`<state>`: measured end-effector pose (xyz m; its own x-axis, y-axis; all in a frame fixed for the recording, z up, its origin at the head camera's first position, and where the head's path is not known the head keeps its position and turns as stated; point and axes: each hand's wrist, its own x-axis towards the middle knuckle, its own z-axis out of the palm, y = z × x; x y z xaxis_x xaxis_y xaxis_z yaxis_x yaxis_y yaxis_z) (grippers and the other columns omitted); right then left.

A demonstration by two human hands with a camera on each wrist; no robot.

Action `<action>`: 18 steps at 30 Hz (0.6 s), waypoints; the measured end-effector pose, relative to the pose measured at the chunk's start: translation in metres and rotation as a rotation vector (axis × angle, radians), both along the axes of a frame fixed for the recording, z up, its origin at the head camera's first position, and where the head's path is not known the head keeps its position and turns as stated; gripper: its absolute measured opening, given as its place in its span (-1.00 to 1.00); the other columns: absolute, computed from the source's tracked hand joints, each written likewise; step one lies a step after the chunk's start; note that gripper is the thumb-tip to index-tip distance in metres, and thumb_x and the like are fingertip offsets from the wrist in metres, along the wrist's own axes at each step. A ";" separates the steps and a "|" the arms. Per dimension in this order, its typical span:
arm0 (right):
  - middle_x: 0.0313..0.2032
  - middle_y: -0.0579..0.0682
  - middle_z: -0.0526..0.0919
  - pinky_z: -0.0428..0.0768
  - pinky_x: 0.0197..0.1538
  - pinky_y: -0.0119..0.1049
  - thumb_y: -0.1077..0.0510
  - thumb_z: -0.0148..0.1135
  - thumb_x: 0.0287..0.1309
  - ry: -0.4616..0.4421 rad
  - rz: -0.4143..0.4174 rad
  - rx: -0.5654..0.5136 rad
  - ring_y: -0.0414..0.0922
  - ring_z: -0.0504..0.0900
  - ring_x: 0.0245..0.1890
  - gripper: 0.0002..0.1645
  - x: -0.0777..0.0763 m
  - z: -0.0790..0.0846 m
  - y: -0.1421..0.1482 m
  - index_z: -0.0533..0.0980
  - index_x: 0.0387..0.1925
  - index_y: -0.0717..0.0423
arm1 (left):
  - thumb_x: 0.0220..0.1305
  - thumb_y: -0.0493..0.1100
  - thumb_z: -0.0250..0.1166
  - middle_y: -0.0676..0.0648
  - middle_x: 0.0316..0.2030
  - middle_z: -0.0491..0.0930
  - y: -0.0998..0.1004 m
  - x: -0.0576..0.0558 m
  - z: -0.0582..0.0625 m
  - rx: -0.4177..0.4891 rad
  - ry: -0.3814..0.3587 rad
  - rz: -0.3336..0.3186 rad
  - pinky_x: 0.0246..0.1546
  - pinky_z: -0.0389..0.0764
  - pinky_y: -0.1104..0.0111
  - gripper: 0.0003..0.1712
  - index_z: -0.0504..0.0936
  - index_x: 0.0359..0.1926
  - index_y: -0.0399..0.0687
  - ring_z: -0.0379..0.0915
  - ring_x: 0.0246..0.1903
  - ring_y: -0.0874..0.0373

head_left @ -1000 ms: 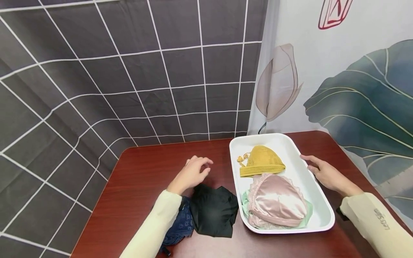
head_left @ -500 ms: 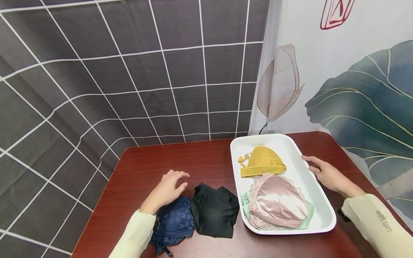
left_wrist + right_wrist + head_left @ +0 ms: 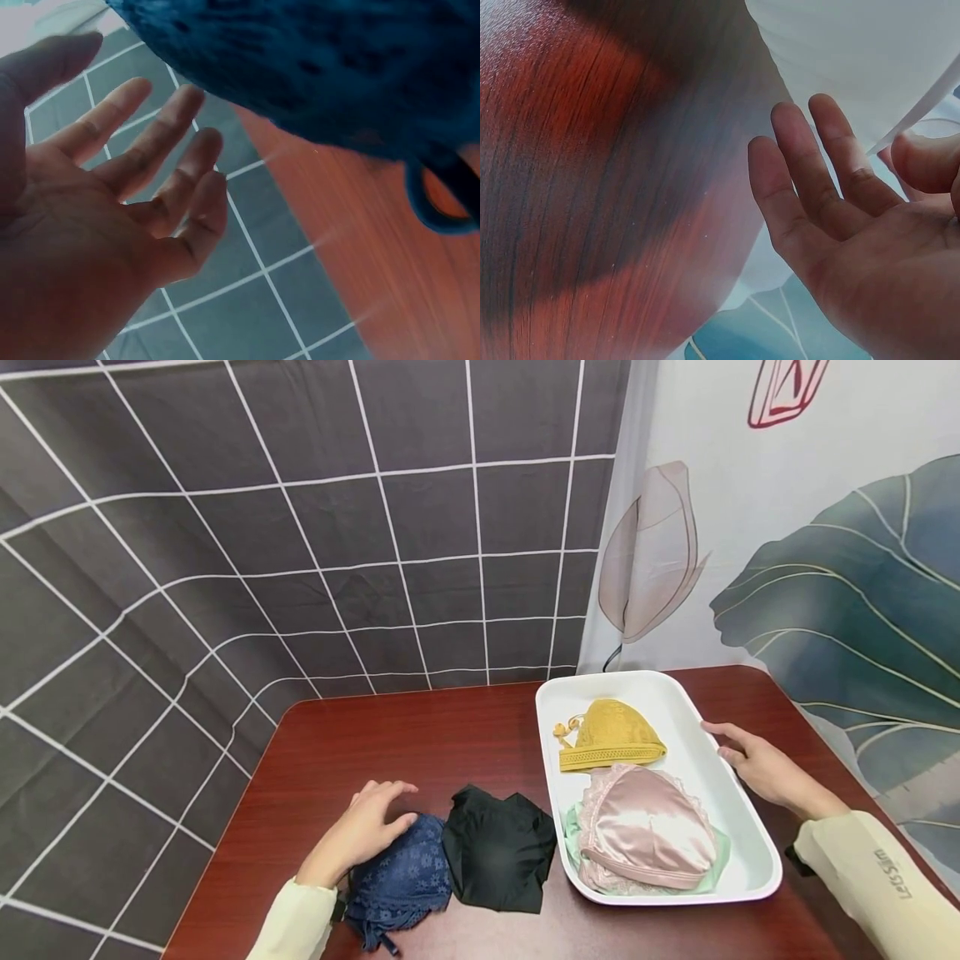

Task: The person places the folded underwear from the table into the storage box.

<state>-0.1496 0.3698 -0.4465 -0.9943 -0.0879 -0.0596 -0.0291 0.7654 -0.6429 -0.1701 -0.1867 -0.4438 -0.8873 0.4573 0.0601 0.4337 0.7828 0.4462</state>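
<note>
My left hand (image 3: 358, 829) hovers at the left side of a folded navy lace bra (image 3: 408, 881), its fingers relaxed and holding nothing. Large in the left wrist view, the same bra (image 3: 315, 67) shows a dark strap loop beyond my spread fingers (image 3: 154, 146). A folded black cloth garment (image 3: 498, 852) lies just right of the bra. My right hand (image 3: 768, 768) rests at the right rim of a white tray (image 3: 738, 827), fingers loosely extended along its outer wall. In the tray lie a yellow bra (image 3: 609, 731) and, nearer me, a pink satin lace-edged garment (image 3: 648, 827) over pale green cloth (image 3: 722, 852).
The reddish-brown wooden table (image 3: 360, 735) runs back to a dark grid-patterned curtain (image 3: 420, 527). Behind the tray hangs a white curtain with leaf prints (image 3: 840, 593). The tray stands on the table's right part, with the black garment close to its left wall.
My left hand has moved left and toward me, from above the black garment to the far side of the navy bra, uncovering more of it. The right hand has stayed at the tray's rim.
</note>
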 end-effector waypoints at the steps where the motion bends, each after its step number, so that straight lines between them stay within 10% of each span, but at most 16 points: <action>1: 0.06 0.50 0.37 0.61 -0.25 -0.05 0.29 0.02 0.31 -0.002 -0.001 0.001 0.16 0.58 -0.20 -0.39 0.000 0.000 0.000 0.13 0.33 0.33 | 0.16 -0.11 0.36 -0.02 -0.01 0.56 -0.002 0.001 -0.001 -0.007 -0.020 0.011 -0.04 0.28 -0.01 -0.55 0.55 0.08 -0.06 0.35 -0.04 0.01; 18: 0.09 0.51 0.35 0.60 -0.23 -0.01 0.25 0.03 0.33 -0.006 -0.011 0.007 0.25 0.56 -0.14 -0.39 0.000 0.000 0.000 0.13 0.34 0.32 | 0.06 0.19 0.37 -0.22 -0.04 0.54 -0.036 0.025 -0.002 0.046 -0.381 0.063 -0.13 0.48 -0.01 -0.15 0.34 0.25 -0.21 0.51 -0.10 -0.10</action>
<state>-0.1500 0.3703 -0.4470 -0.9948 -0.0768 -0.0664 -0.0170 0.7704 -0.6374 -0.1451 -0.2228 -0.4459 -0.8764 0.4055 -0.2599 0.1818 0.7781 0.6012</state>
